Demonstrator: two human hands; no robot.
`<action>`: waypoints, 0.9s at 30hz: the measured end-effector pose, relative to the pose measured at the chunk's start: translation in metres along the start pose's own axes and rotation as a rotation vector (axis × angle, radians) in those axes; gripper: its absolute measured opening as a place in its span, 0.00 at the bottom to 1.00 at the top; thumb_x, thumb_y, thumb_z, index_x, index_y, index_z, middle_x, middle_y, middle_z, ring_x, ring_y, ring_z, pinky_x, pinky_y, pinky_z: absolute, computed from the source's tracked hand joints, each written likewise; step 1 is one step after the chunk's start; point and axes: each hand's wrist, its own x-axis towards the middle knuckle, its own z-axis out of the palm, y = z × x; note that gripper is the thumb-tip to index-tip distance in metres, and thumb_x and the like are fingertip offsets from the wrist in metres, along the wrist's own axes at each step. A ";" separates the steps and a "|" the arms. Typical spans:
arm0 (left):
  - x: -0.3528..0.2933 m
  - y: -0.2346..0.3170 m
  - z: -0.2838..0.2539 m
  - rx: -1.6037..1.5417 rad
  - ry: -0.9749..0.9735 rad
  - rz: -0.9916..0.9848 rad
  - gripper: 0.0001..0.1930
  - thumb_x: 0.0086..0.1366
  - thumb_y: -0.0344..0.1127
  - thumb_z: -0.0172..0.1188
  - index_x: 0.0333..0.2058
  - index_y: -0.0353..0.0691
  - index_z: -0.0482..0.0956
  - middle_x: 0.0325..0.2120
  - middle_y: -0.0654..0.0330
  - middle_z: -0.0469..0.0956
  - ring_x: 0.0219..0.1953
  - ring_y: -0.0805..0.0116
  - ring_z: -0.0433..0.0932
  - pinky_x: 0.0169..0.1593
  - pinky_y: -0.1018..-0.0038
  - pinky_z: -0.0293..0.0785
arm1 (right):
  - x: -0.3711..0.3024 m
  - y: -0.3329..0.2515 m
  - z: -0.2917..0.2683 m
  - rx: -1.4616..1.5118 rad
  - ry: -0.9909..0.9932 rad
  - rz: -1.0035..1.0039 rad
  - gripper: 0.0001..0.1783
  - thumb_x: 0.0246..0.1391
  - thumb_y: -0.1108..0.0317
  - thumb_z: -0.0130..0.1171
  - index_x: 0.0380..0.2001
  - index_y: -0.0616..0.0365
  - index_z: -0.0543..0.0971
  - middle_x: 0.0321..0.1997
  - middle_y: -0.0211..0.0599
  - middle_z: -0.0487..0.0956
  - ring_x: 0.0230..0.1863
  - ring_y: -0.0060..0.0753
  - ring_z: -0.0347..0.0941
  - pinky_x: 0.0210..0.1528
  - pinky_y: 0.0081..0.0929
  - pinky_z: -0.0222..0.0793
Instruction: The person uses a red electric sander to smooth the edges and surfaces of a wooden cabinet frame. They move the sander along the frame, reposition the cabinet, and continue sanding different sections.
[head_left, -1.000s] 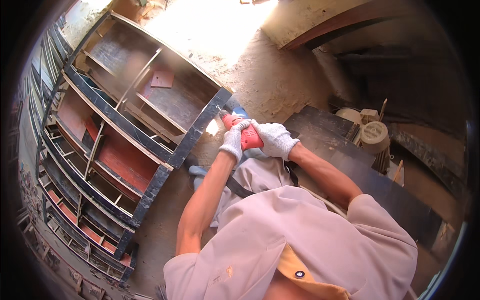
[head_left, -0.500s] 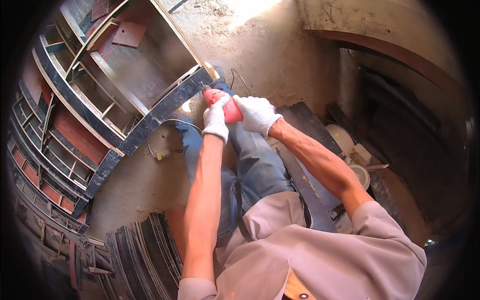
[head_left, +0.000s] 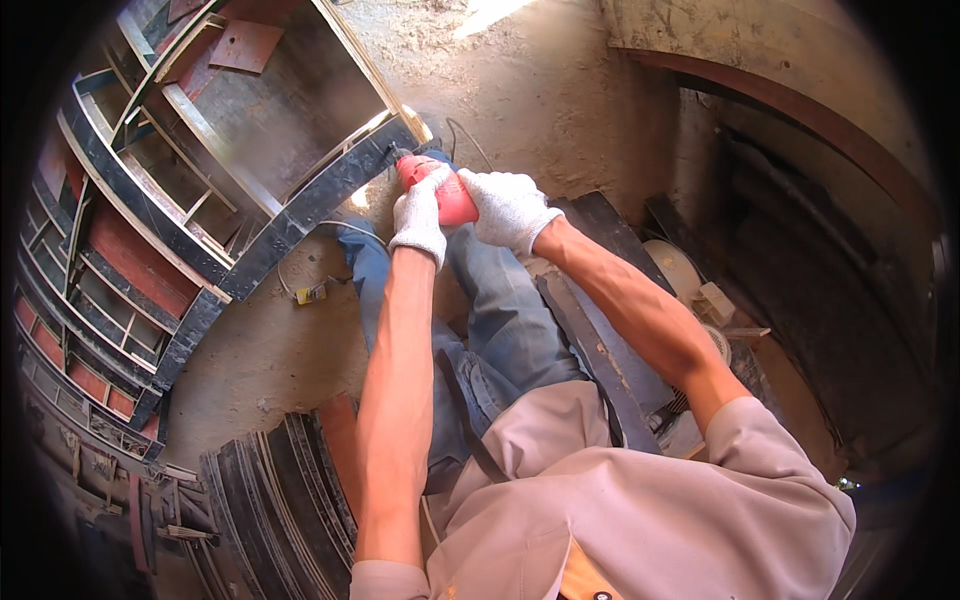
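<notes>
Both hands, in white knit gloves, are closed round a red power drill (head_left: 455, 200). My left hand (head_left: 418, 215) wraps its near left side, and my right hand (head_left: 508, 208) grips it from the right. The drill's front end points up and left, at the dark edge board (head_left: 350, 176) of a large curved wooden frame (head_left: 240, 190). Its tip is very close to that board; whether it touches or has gone in, I cannot tell. A thin cable (head_left: 470, 140) loops on the ground just beyond the drill.
More curved frames with ribs and reddish panels (head_left: 140, 255) stand along the left. Dark curved strips (head_left: 275, 490) are stacked at the lower left. A yellow-and-white piece (head_left: 311, 294) lies on the dusty floor. Right of my legs are dark boards (head_left: 610, 235) and a small wooden block (head_left: 713, 303).
The drill and both hands have shifted slightly left and up, closer to the frame's edge board. The whole view has also shifted a little. Both hands keep their grip.
</notes>
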 end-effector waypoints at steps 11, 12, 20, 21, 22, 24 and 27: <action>-0.005 0.006 0.003 0.009 0.005 -0.030 0.26 0.51 0.40 0.74 0.47 0.37 0.78 0.44 0.54 0.79 0.41 0.61 0.81 0.44 0.61 0.80 | 0.004 -0.001 -0.002 0.028 0.013 -0.008 0.18 0.43 0.70 0.59 0.41 0.54 0.75 0.32 0.51 0.82 0.36 0.57 0.80 0.39 0.47 0.75; -0.006 0.006 0.005 0.012 0.018 -0.028 0.27 0.51 0.41 0.74 0.48 0.36 0.78 0.44 0.53 0.79 0.42 0.61 0.81 0.44 0.61 0.80 | 0.003 -0.001 -0.003 0.033 0.009 -0.012 0.18 0.43 0.70 0.59 0.41 0.55 0.75 0.32 0.51 0.82 0.36 0.57 0.80 0.39 0.47 0.75; -0.044 0.038 0.036 0.491 0.341 0.340 0.26 0.50 0.45 0.73 0.44 0.34 0.79 0.41 0.53 0.82 0.42 0.61 0.81 0.46 0.64 0.77 | 0.025 -0.021 -0.035 -0.062 -0.085 -0.043 0.14 0.43 0.64 0.62 0.34 0.59 0.80 0.28 0.51 0.82 0.32 0.53 0.81 0.35 0.44 0.77; -0.013 0.036 0.016 0.550 0.368 0.325 0.24 0.51 0.47 0.71 0.42 0.35 0.81 0.39 0.55 0.82 0.40 0.62 0.81 0.44 0.65 0.77 | 0.028 -0.031 -0.045 -0.083 -0.096 -0.077 0.14 0.43 0.64 0.62 0.34 0.59 0.80 0.28 0.51 0.82 0.31 0.53 0.82 0.35 0.43 0.77; -0.005 0.039 0.015 0.403 0.335 0.285 0.23 0.51 0.46 0.71 0.41 0.35 0.81 0.39 0.55 0.82 0.37 0.64 0.80 0.43 0.68 0.77 | 0.032 -0.036 -0.051 -0.098 -0.103 -0.093 0.14 0.43 0.63 0.62 0.33 0.60 0.80 0.27 0.51 0.82 0.31 0.52 0.82 0.35 0.43 0.77; -0.006 0.051 0.014 0.400 0.250 0.279 0.28 0.53 0.48 0.71 0.43 0.28 0.81 0.39 0.53 0.82 0.37 0.63 0.81 0.41 0.68 0.80 | 0.039 -0.036 -0.051 -0.080 -0.020 -0.147 0.16 0.49 0.63 0.60 0.37 0.66 0.79 0.27 0.51 0.82 0.30 0.50 0.82 0.32 0.41 0.77; -0.001 0.050 0.013 0.159 0.270 0.249 0.23 0.53 0.42 0.73 0.40 0.28 0.81 0.39 0.54 0.81 0.35 0.64 0.81 0.39 0.69 0.80 | 0.047 -0.040 -0.036 -0.136 0.065 -0.133 0.18 0.61 0.64 0.50 0.47 0.69 0.74 0.27 0.50 0.82 0.29 0.51 0.81 0.29 0.44 0.75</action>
